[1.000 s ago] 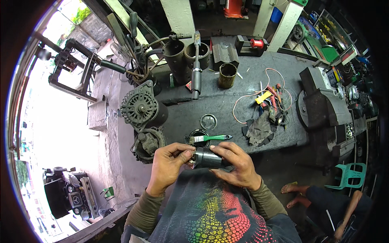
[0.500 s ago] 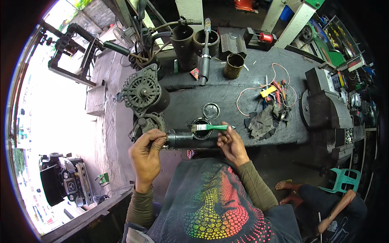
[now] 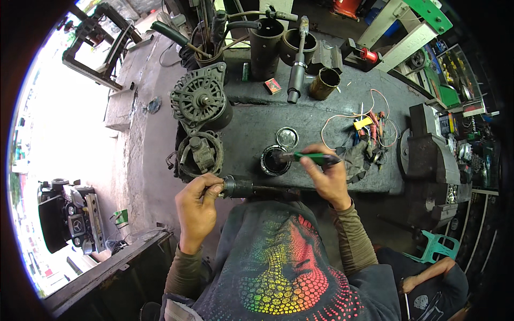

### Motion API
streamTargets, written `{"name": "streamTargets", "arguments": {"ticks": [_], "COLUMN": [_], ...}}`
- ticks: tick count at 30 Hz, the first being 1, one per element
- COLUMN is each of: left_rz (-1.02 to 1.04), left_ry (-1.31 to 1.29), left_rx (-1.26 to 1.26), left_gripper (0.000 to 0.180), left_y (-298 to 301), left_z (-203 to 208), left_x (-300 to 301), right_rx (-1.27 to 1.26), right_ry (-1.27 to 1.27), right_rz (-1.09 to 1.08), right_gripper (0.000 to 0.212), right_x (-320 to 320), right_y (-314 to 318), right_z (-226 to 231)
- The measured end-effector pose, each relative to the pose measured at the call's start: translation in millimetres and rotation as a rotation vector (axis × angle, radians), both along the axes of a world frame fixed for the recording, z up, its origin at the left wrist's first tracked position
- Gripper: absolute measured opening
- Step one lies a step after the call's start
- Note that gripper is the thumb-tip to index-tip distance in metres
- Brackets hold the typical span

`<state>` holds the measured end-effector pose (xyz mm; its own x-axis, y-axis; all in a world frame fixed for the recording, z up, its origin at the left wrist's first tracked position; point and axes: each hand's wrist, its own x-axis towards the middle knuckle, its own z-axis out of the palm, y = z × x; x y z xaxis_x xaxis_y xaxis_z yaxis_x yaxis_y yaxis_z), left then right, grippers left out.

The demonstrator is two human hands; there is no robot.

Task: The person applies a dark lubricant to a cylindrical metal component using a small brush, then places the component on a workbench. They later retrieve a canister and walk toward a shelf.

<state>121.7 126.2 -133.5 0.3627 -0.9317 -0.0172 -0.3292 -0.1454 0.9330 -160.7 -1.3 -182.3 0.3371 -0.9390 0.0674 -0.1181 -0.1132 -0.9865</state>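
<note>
Our left hand [image 3: 199,206] grips the end of a dark motor shaft [image 3: 251,188], lying crosswise along the near table [image 3: 321,115] edge. Our right hand [image 3: 327,179] holds a green-handled brush [image 3: 308,158], pointing left into a small open tin [image 3: 275,160]; bare tabletop lies beyond.

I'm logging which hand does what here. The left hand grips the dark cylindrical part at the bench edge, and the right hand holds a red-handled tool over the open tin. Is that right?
Not quite: the tool's handle is green, not red. The head view shows the right hand holding the green-handled tool with its tip at the open tin, while the left hand grips the dark cylindrical part at the bench edge.
</note>
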Motion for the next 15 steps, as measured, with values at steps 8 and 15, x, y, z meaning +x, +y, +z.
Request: {"name": "streamTargets", "arguments": {"ticks": [8, 15], "left_rz": [-0.044, -0.012], "left_ry": [-0.109, -0.079], "left_rx": [-0.043, -0.057], "left_gripper": [0.007, 0.007], "left_y": [-6, -13], "left_z": [-6, -7], "left_x": [4, 4], "right_rx": [-0.418, -0.326], "right_ry": [0.502, 0.483], "right_rz": [0.390, 0.362], "right_gripper": [0.034, 0.029], "right_x": [36, 36], "right_y": [-9, -12], "right_z": [-1, -11]}}
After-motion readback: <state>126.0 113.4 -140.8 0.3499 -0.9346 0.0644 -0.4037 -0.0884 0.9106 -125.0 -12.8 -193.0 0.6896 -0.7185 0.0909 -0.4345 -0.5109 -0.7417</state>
